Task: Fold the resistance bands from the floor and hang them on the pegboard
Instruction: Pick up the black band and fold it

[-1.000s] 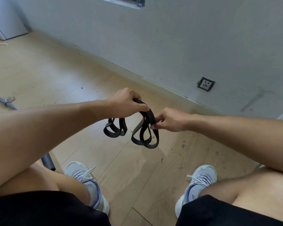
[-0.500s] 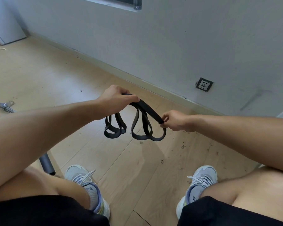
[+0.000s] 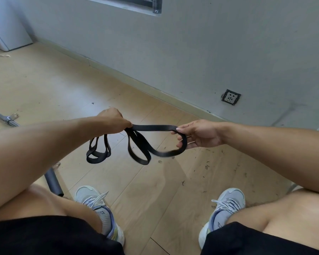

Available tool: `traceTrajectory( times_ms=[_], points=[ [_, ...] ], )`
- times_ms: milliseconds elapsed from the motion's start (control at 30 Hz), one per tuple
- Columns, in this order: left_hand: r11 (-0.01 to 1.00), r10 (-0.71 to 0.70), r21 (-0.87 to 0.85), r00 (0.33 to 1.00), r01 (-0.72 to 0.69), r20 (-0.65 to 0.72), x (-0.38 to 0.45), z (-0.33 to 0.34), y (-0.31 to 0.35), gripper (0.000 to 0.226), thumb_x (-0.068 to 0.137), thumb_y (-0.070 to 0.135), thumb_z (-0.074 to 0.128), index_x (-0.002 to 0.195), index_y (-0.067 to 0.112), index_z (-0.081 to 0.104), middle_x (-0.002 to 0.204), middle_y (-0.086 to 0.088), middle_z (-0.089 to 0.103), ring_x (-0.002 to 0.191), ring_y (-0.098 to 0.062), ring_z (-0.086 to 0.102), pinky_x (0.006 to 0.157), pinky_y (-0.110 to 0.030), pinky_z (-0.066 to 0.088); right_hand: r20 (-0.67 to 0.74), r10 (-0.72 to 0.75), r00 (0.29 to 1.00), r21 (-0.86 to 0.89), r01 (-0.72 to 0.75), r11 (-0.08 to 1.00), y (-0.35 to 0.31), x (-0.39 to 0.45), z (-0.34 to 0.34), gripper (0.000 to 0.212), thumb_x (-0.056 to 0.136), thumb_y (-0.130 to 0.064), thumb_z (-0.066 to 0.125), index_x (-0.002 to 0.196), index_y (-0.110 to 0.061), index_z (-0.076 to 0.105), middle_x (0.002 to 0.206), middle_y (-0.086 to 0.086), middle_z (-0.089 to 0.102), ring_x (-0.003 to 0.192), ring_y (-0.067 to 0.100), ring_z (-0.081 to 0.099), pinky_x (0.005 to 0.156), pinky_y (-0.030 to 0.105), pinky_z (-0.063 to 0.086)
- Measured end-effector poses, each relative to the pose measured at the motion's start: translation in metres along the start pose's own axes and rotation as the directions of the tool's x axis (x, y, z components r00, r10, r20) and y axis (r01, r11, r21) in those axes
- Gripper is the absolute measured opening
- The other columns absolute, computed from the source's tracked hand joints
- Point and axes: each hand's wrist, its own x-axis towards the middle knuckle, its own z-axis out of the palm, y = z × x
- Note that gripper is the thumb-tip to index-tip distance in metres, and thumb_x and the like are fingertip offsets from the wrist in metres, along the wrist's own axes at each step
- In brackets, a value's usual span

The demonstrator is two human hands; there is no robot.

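A black resistance band (image 3: pixel 153 128) hangs in loops between my hands above the wooden floor. My left hand (image 3: pixel 111 120) grips a bunch of its loops in a fist, and two sets of loops dangle below it. My right hand (image 3: pixel 199 134) holds the band's far end, thumb on top and fingers curled through the loop. A flat stretch of band runs straight between the two hands. The dark lower edge of a board on the wall (image 3: pixel 129 2) shows at the top; I cannot tell whether it is the pegboard.
I am crouched, with my knees and two light sneakers (image 3: pixel 98 207) at the bottom. A metal bar (image 3: pixel 6 118) and a dark tube (image 3: pixel 53 183) lie on the floor at left. A wall socket (image 3: pixel 231 97) sits low on the grey wall. A white cabinet (image 3: pixel 6 28) stands far left.
My hands have drawn apart: the right one moved right, pulling a length of band out straight, and its fingers now hook through the end loop. The view tilted up slightly.
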Motion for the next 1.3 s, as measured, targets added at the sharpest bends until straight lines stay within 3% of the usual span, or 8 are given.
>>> traceTrajectory(
  times_ms=[100, 233, 500, 800, 933, 1000, 1133, 1300],
  points=[
    [1.000, -0.007, -0.001, 1.000, 0.007, -0.013, 0.000, -0.002, -0.001, 0.039, 0.090, 0.041, 0.068, 0.099, 0.003, 0.073, 0.081, -0.008, 0.059, 0.073, -0.023, 0.051, 0.063, -0.032, 0.039, -0.013, 0.000, 1.000, -0.191, -0.003, 0.982, 0.000, -0.001, 0.000, 0.030, 0.101, -0.032, 0.065, 0.122, -0.011, 0.071, 0.082, -0.001, 0.063, 0.078, 0.016, 0.065, 0.084, 0.032, 0.054],
    [0.999, 0.007, -0.036, 1.000, -0.008, -0.024, -0.001, -0.007, -0.002, 0.034, 0.089, 0.041, 0.069, 0.085, 0.008, 0.072, 0.073, -0.005, 0.053, 0.069, -0.022, 0.049, 0.058, -0.030, 0.034, -0.064, -0.005, 0.998, -0.525, -0.030, 0.851, 0.010, -0.003, -0.001, 0.035, 0.088, -0.030, 0.082, 0.119, -0.014, 0.076, 0.107, 0.000, 0.077, 0.101, 0.019, 0.070, 0.083, 0.027, 0.053],
    [0.980, 0.159, -0.130, 0.985, -0.149, 0.071, -0.018, -0.006, 0.016, 0.034, 0.090, 0.046, 0.068, 0.077, 0.015, 0.071, 0.076, -0.007, 0.050, 0.069, -0.019, 0.046, 0.060, -0.031, 0.031, -0.072, 0.075, 0.995, -0.627, -0.103, 0.772, 0.013, -0.002, 0.004, 0.071, 0.081, -0.025, 0.089, 0.143, -0.020, 0.054, 0.122, 0.001, 0.073, 0.113, 0.021, 0.068, 0.097, 0.035, 0.053],
    [0.945, 0.309, -0.152, 0.941, -0.288, 0.137, -0.039, 0.006, 0.051, 0.034, 0.089, 0.048, 0.068, 0.078, 0.016, 0.070, 0.073, -0.003, 0.052, 0.066, -0.017, 0.045, 0.058, -0.029, 0.032, -0.055, -0.149, 0.987, -0.733, 0.062, 0.678, 0.003, 0.000, 0.028, 0.092, 0.076, -0.047, 0.090, 0.154, -0.032, 0.044, 0.146, -0.003, 0.056, 0.126, 0.016, 0.058, 0.102, 0.032, 0.048],
    [0.935, 0.346, -0.129, 0.927, -0.330, 0.144, -0.043, 0.009, 0.059, 0.032, 0.090, 0.048, 0.068, 0.075, 0.020, 0.069, 0.064, 0.002, 0.050, 0.058, -0.014, 0.043, 0.053, -0.026, 0.030, -0.023, -0.351, 0.936, -0.683, 0.242, 0.689, -0.008, 0.000, 0.046, 0.070, 0.080, -0.040, 0.089, 0.142, -0.033, 0.058, 0.139, -0.007, 0.063, 0.125, 0.009, 0.057, 0.095, 0.022, 0.043],
    [0.929, 0.363, -0.133, 0.919, -0.345, 0.152, -0.042, 0.009, 0.059, 0.032, 0.091, 0.049, 0.068, 0.073, 0.022, 0.068, 0.063, 0.003, 0.049, 0.057, -0.014, 0.043, 0.053, -0.027, 0.030, -0.015, -0.402, 0.916, -0.658, 0.294, 0.693, -0.011, 0.001, 0.053, 0.052, 0.081, -0.035, 0.089, 0.128, -0.028, 0.070, 0.118, -0.012, 0.073, 0.108, 0.002, 0.064, 0.087, 0.017, 0.044],
    [0.917, 0.388, -0.170, 0.906, -0.361, 0.168, -0.041, 0.008, 0.059, 0.041, 0.090, 0.054, 0.065, 0.079, 0.016, 0.071, 0.067, 0.002, 0.053, 0.057, -0.013, 0.041, 0.053, -0.026, 0.030, -0.045, -0.465, 0.884, -0.608, 0.345, 0.715, -0.013, 0.001, 0.058, 0.019, 0.083, -0.027, 0.088, 0.097, -0.022, 0.076, 0.089, -0.007, 0.075, 0.083, 0.005, 0.069, 0.083, 0.025, 0.055],
    [0.902, 0.430, -0.142, 0.877, -0.407, 0.216, -0.036, 0.002, 0.056, 0.030, 0.080, 0.047, 0.081, 0.081, 0.021, 0.066, 0.066, 0.005, 0.053, 0.061, -0.013, 0.045, 0.056, -0.025, 0.031, -0.111, -0.472, 0.875, -0.649, 0.296, 0.701, -0.023, -0.016, 0.048, 0.021, 0.085, -0.034, 0.086, 0.095, -0.023, 0.071, 0.081, -0.006, 0.073, 0.074, 0.016, 0.067, 0.072, 0.030, 0.054]
  ],
)
